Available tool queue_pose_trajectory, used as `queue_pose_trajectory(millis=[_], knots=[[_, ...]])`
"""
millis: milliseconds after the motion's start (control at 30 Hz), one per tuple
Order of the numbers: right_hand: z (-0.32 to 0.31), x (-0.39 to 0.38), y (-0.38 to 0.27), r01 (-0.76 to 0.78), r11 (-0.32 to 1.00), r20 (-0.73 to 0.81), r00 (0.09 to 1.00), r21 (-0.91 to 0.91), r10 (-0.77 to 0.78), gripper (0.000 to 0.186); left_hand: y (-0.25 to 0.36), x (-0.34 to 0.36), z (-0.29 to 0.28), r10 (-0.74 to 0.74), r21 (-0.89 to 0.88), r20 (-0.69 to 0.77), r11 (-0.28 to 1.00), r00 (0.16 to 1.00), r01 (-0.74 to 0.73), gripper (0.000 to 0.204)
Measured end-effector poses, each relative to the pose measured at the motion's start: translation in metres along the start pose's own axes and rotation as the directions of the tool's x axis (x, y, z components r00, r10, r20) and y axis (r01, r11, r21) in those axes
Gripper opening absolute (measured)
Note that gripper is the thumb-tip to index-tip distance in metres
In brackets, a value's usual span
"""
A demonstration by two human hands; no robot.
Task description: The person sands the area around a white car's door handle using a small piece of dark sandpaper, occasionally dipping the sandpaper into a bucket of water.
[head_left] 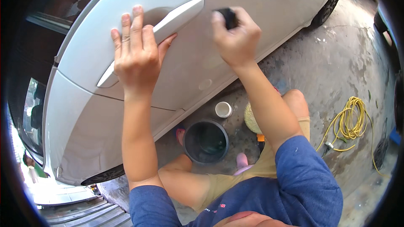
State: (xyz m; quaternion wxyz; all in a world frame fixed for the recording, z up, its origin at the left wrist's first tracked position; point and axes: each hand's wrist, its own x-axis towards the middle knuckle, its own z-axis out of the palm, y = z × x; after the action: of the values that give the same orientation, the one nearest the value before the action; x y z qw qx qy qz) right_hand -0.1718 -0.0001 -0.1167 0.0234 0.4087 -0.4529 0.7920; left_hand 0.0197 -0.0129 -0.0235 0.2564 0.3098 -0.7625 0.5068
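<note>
Head view: left hand lies with fingers spread across the long, smooth, white door handle. Silver car door appears glossy, with a pale round patch low down. Right hand, apart from the left, is clamped on a small black block before the door; contact cannot be told. Coiled yellow hose lies far right.

My left grip is laid across the door handle, fingers spread on the silver car door. Right grip has a small black thing up by the same panel, can't tell if it's touching. Down on the floor: dark bucket, little white tub near it, coiled yellow hose or cord off right.
</note>
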Motion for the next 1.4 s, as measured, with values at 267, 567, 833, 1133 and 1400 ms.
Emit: queue_pose_trajectory(millis=[267,567,833,1133,1400], knots=[[-0.058,-0.078,-0.005,-0.583,0.810,0.332,0.778,0.063,0.534,0.022,-0.026,-0.022,-0.021,-0.089,-0.159,0.200,0.980,0.976,0.122,0.069],[-0.121,-0.079,0.037,-0.780,0.617,0.412,0.530,-0.105,0.741,0.025,0.022,-0.167,-0.152,-0.369,-0.194,0.431,0.853,0.823,0.485,0.066],[-0.117,-0.103,0.053,-0.774,0.620,0.556,0.461,-0.130,0.692,0.027,0.082,-0.349,-0.308,-0.764,0.477,0.644,0.366,-0.035,0.799,0.064],[-0.113,-0.134,0.066,-0.608,0.789,0.703,0.523,-0.087,0.481,0.024,0.085,-0.384,-0.327,-0.779,0.617,0.572,0.202,-0.258,0.760,0.062],[-0.127,-0.145,0.029,-0.755,0.616,0.699,0.316,-0.223,0.641,0.019,0.085,-0.359,-0.318,-0.763,0.610,0.599,0.238,-0.243,0.756,0.063]])
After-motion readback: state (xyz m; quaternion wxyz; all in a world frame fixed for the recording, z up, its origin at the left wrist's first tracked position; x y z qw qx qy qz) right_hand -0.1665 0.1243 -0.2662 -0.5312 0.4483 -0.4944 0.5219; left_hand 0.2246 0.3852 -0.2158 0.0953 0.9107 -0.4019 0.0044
